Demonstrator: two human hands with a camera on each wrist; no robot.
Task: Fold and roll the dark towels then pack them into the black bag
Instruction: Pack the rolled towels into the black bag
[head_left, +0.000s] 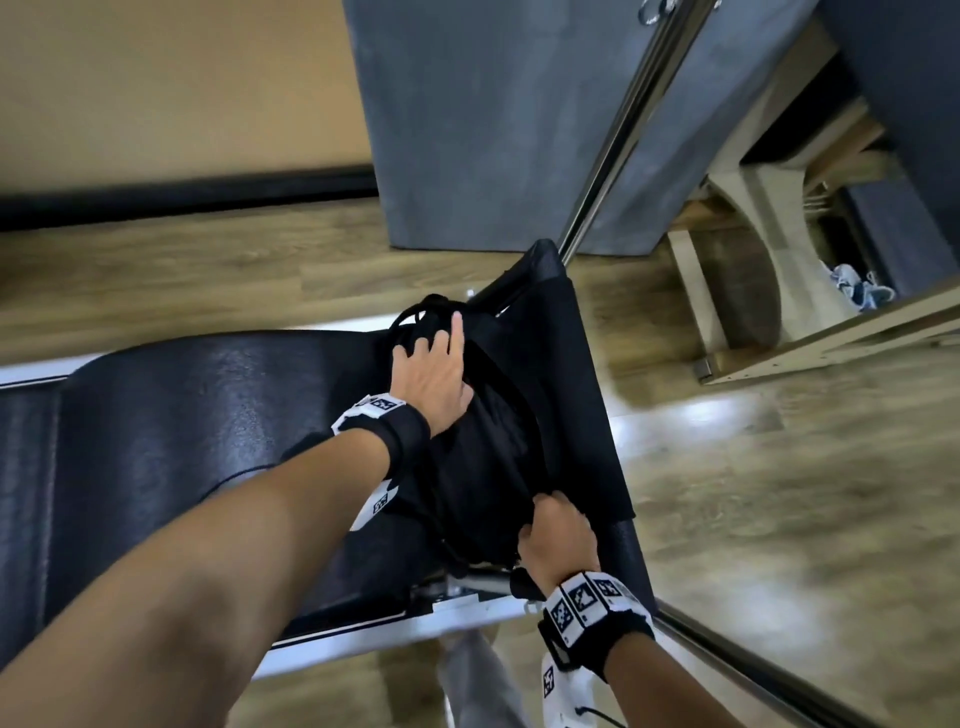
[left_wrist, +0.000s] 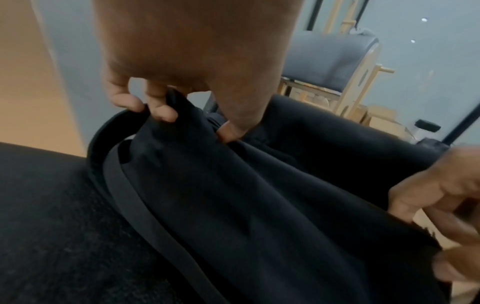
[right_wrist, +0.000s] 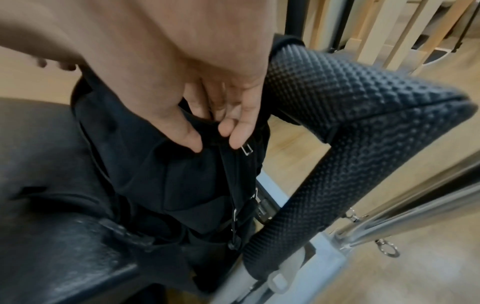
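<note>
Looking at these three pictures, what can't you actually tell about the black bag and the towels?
- Inside of the black bag: hidden in every view by its own dark fabric.
- Dark towels: none can be told apart from the bag in any view.
- Left hand fingertips: head view, buried in fabric folds.
- Right hand: its fingers curl out of sight in the head view.
- Floor: head view, blurred by motion.

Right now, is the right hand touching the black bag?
Touching. The right wrist view shows the right hand pinching the black bag at its top edge.
</note>
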